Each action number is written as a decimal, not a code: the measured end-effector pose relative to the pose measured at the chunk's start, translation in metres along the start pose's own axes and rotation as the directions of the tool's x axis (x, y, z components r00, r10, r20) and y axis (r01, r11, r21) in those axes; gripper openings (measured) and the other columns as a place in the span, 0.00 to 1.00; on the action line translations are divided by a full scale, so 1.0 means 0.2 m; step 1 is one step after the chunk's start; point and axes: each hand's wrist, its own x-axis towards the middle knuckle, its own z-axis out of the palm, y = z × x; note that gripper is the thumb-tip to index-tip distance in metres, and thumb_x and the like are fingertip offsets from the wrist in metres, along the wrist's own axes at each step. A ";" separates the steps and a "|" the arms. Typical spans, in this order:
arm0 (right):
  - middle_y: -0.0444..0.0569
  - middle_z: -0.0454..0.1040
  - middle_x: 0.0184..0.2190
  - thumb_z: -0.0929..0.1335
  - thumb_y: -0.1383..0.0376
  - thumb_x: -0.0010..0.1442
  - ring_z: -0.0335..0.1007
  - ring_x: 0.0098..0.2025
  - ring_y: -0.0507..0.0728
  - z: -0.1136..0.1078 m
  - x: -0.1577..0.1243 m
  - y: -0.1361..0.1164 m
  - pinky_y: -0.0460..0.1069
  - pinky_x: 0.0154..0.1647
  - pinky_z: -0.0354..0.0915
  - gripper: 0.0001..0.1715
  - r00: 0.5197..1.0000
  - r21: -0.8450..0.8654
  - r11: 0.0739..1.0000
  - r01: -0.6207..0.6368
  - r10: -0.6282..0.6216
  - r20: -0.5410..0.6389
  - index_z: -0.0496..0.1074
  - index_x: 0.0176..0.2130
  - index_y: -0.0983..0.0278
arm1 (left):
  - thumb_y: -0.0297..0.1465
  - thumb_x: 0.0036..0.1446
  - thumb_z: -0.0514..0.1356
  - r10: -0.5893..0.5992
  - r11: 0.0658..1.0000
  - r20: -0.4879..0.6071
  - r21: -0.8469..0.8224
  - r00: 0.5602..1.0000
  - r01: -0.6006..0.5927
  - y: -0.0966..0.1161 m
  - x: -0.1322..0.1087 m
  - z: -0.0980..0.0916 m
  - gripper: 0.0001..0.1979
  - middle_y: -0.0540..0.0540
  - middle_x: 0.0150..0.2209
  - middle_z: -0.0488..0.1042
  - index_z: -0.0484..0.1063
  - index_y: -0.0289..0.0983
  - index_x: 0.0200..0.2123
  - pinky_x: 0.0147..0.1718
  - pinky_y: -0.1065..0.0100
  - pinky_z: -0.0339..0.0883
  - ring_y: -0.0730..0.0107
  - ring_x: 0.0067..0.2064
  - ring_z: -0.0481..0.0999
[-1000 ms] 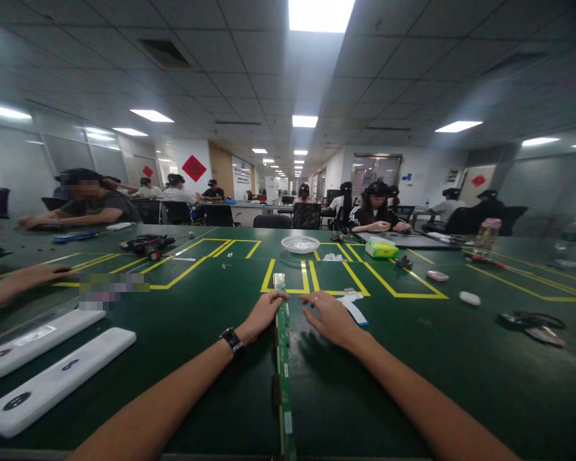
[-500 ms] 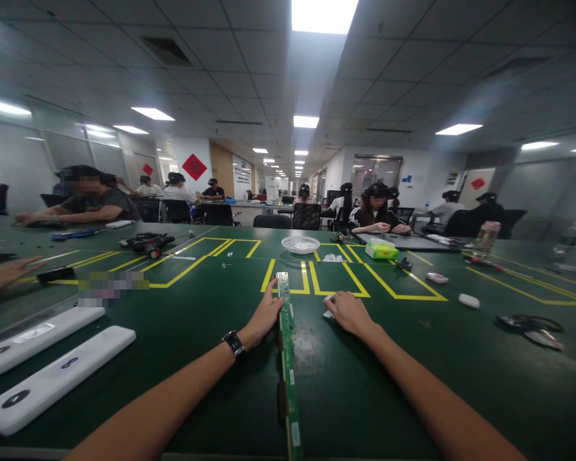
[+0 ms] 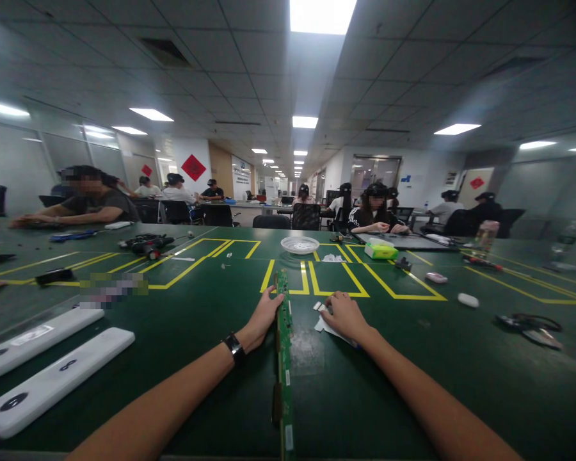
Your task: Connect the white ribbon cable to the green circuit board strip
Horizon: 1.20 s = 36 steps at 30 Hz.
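Observation:
My left hand (image 3: 262, 315), with a black watch on its wrist, grips a long narrow green circuit board (image 3: 284, 358) near its far end. The board runs from the middle of the table toward me, with its near end cut off by the lower edge of the view. Right of it, my right hand (image 3: 348, 315) is closed over a white flat piece (image 3: 336, 331) that looks like paper or thin plastic. Its edges stick out below the fingers, and the palm hides the rest.
A clear round dish (image 3: 300, 245) sits beyond the board among yellow tape lines. Two long white cases (image 3: 60, 384) lie at left, near a dark tool (image 3: 148, 243). A green packet (image 3: 381, 250), a white case (image 3: 468, 299) and coiled cable (image 3: 530, 326) are at right. Other people sit around.
My right hand has drawn slightly toward me, and more of the white piece shows beneath it. The board has tipped slightly in my left hand. Another person's hand at far left has mostly withdrawn.

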 end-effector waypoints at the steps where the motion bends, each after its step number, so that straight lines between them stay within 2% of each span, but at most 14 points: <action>1: 0.57 0.70 0.44 0.64 0.57 0.57 0.62 0.49 0.63 0.00 0.00 0.00 0.52 0.45 0.56 0.18 1.000 0.034 0.999 0.017 -0.017 -0.003 0.73 0.41 0.66 | 0.32 0.59 0.59 0.020 1.000 0.014 0.001 1.000 -0.020 0.00 -0.01 0.00 0.27 0.46 0.33 0.77 0.53 0.38 0.60 0.31 0.69 0.72 0.69 0.30 0.77; 7: 0.49 0.72 0.35 0.66 0.67 0.50 0.65 0.37 0.55 0.00 0.00 -0.05 0.46 0.37 0.56 0.11 0.996 0.365 0.927 0.092 -0.089 -0.025 0.70 0.37 0.66 | 0.33 0.58 0.60 0.062 0.998 0.104 -0.016 0.993 -0.060 -0.01 -0.03 0.02 0.24 0.43 0.38 0.78 0.58 0.37 0.56 0.37 0.65 0.72 0.66 0.33 0.78; 11: 0.44 0.71 0.27 0.66 0.64 0.53 0.64 0.29 0.52 -0.03 -0.01 -0.10 0.45 0.32 0.56 0.07 0.991 0.566 0.817 0.112 -0.132 -0.007 0.70 0.32 0.65 | 0.34 0.58 0.59 0.076 0.996 0.109 0.045 0.991 -0.081 0.00 -0.04 0.03 0.16 0.45 0.35 0.77 0.65 0.35 0.48 0.33 0.70 0.70 0.70 0.31 0.77; 15: 0.41 0.67 0.20 0.65 0.60 0.55 0.63 0.23 0.50 -0.02 -0.02 -0.12 0.45 0.28 0.57 0.10 0.981 0.731 0.681 0.052 -0.171 0.089 0.69 0.31 0.65 | 0.35 0.59 0.56 0.107 0.985 0.102 0.127 0.989 -0.119 0.01 -0.05 0.03 0.14 0.48 0.32 0.75 0.66 0.35 0.46 0.30 0.72 0.68 0.72 0.30 0.75; 20: 0.39 0.65 0.21 0.65 0.63 0.53 0.60 0.22 0.48 0.01 0.00 -0.11 0.44 0.25 0.56 0.07 0.968 0.868 0.494 -0.056 -0.188 0.169 0.67 0.28 0.66 | 0.38 0.60 0.55 0.141 0.972 0.123 0.170 0.982 -0.161 0.00 -0.04 0.02 0.15 0.47 0.35 0.76 0.65 0.37 0.48 0.33 0.70 0.68 0.68 0.34 0.76; 22: 0.39 0.63 0.20 0.65 0.62 0.53 0.57 0.21 0.47 0.01 -0.01 -0.12 0.44 0.24 0.53 0.09 0.960 0.889 0.452 -0.079 -0.207 0.191 0.66 0.27 0.66 | 0.39 0.60 0.54 0.152 0.966 0.126 0.189 0.980 -0.174 -0.01 -0.04 0.02 0.16 0.47 0.36 0.76 0.64 0.37 0.49 0.35 0.69 0.68 0.67 0.35 0.76; 28: 0.40 0.64 0.21 0.67 0.51 0.56 0.56 0.23 0.47 -0.01 -0.06 -0.19 0.44 0.24 0.52 0.20 0.910 0.902 0.431 -0.038 -0.358 0.209 0.68 0.29 0.67 | 0.40 0.61 0.53 0.188 0.950 0.108 0.232 0.976 -0.208 0.00 -0.05 0.02 0.17 0.48 0.34 0.74 0.64 0.37 0.48 0.34 0.70 0.67 0.69 0.34 0.75; 36: 0.41 0.65 0.22 0.66 0.50 0.58 0.57 0.24 0.48 -0.03 -0.08 -0.20 0.44 0.25 0.53 0.23 0.901 0.878 0.478 0.017 -0.389 0.194 0.69 0.29 0.67 | 0.42 0.61 0.53 0.193 0.946 0.112 0.243 0.975 -0.215 -0.01 -0.05 0.02 0.18 0.48 0.34 0.73 0.64 0.37 0.49 0.33 0.71 0.65 0.69 0.34 0.73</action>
